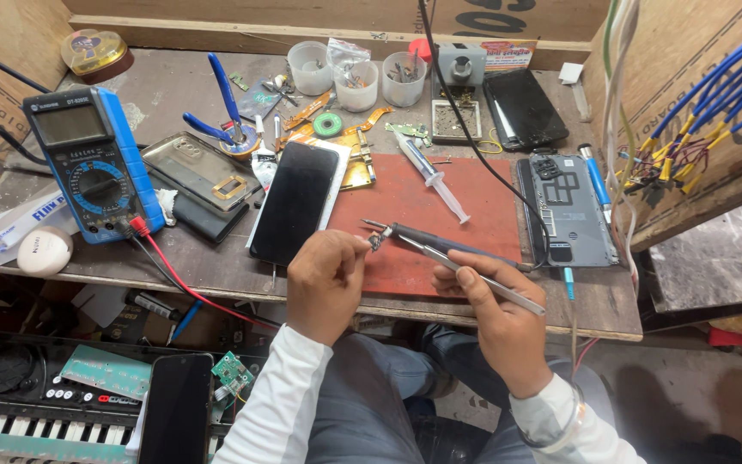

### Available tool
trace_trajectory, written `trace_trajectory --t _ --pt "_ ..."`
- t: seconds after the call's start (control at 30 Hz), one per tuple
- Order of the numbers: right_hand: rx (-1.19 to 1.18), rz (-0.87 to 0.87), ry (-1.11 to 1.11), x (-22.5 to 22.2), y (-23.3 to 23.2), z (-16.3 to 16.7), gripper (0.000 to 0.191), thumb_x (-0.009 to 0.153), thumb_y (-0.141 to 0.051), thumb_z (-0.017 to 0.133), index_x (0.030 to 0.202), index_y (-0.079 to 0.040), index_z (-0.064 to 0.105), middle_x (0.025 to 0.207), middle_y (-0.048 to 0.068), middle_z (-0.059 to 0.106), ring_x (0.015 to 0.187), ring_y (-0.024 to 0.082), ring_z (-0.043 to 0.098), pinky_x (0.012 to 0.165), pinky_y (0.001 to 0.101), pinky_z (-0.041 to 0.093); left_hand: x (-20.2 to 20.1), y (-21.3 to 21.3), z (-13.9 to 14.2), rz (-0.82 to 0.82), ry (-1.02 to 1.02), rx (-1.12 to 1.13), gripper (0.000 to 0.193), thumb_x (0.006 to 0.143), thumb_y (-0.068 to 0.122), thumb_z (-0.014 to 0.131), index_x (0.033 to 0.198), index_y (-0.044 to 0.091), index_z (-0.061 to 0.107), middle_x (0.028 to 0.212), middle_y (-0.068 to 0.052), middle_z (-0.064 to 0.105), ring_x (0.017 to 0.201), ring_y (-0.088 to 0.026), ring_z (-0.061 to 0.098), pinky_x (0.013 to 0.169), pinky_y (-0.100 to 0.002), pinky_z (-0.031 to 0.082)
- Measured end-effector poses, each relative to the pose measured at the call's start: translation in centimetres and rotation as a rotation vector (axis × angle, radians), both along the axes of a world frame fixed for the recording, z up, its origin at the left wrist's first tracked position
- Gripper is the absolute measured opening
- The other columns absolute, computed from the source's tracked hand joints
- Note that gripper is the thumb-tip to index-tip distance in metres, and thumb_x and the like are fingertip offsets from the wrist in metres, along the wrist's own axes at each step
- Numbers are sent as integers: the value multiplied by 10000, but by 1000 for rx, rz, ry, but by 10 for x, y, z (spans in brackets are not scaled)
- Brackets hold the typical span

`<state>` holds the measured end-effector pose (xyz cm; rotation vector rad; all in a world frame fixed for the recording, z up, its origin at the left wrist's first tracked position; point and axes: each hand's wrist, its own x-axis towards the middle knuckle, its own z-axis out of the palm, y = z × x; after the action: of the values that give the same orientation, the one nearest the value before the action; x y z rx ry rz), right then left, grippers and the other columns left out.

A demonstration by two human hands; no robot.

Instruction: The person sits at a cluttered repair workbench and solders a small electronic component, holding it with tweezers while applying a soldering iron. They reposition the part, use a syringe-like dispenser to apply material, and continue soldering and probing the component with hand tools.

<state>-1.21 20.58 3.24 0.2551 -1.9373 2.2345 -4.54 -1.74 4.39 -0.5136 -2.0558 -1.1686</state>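
My left hand (pixel 326 282) is closed around a tiny electronic part (pixel 377 241), pinched at the fingertips above the red mat (pixel 465 202). A dark soldering iron (pixel 440 242) and metal tweezers (pixel 491 283) sit together in my right hand (pixel 500 318), both tips pointing left at the small part. The iron's black cord (pixel 474 146) runs away to the back of the bench. A black phone (pixel 295 202) lies face up just left of the mat. A syringe (pixel 433 177) rests on the mat.
A blue multimeter (pixel 92 163) with red lead stands at left. An open phone back (pixel 570 210) lies right of the mat. Blue-handled pliers (pixel 227 107), plastic cups (pixel 358 82) and small parts crowd the back. A keyboard (pixel 36 404) sits below the bench; blue wires (pixel 714 94) hang at right.
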Motion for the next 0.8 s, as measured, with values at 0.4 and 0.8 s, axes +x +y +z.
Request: trace_trajectory --t 0.4,0.8 --pt "-136 14 -401 -8 20 10 319 976 -169 606 1163 76 687 950 167 756 819 220 736 741 355 608 16 1 -6 8 12 -69 240 824 -84 751 799 32 542 881 -83 701 832 -266 702 702 -371 553" --pt "-251 42 -487 -23 30 4 248 983 -185 587 1093 24 663 854 103 712 756 194 689 684 339 575 13 1 -9 18 10 -62 229 816 -88 754 785 27 558 883 -80 696 850 -261 712 721 -362 567"
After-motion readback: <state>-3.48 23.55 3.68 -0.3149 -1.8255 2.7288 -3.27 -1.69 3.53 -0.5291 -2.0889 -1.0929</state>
